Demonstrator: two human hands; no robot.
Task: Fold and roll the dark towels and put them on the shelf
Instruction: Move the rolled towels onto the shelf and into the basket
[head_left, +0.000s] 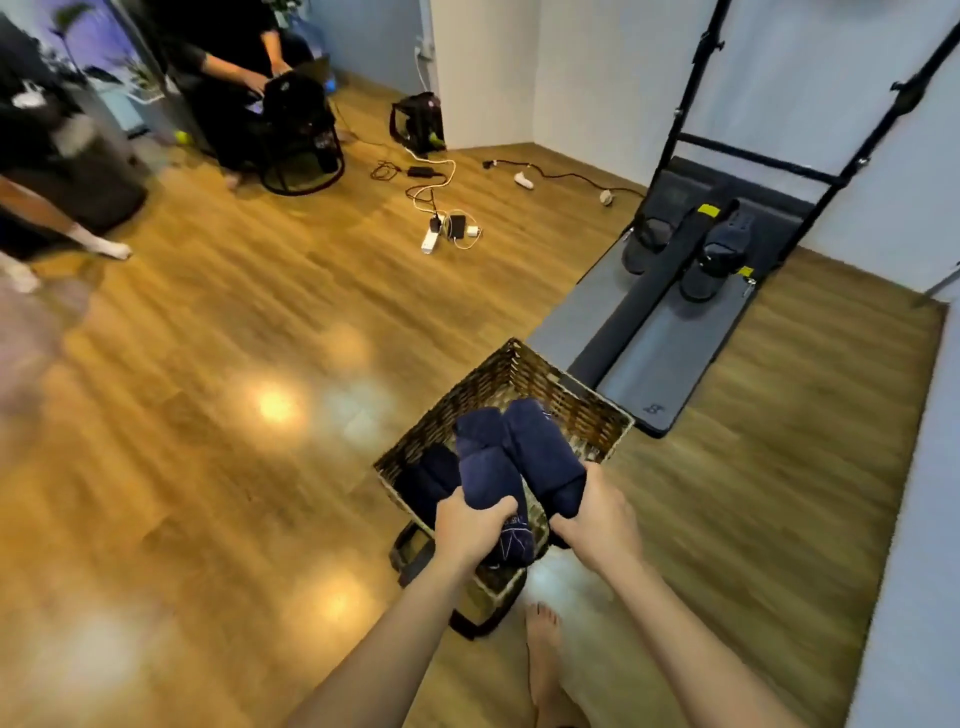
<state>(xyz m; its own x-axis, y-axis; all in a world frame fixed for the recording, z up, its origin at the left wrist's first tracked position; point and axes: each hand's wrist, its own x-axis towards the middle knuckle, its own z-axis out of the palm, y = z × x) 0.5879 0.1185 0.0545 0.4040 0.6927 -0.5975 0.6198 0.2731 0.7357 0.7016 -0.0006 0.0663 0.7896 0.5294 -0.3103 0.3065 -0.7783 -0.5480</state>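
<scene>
Presently we find the carrying step in hand: both towels are rolled and lifted over the wicker basket (524, 384), which stands on the wooden floor (218, 322). Our left hand (470, 525) is clamped round the near end of the left rolled towel (485, 467); our right hand (597, 517) grips the near end of the right rolled towel (540, 447). The two rolls lie side by side, touching, above the basket's middle. A third dark roll (428, 480) rests inside the basket, at its left wall. No shelf appears in view, and motion blur leaves the room's edges uncertain, so its place cannot be told. We judge the next move calls for turning away from the basket with both grips kept firm, lest a roll unwind.
</scene>
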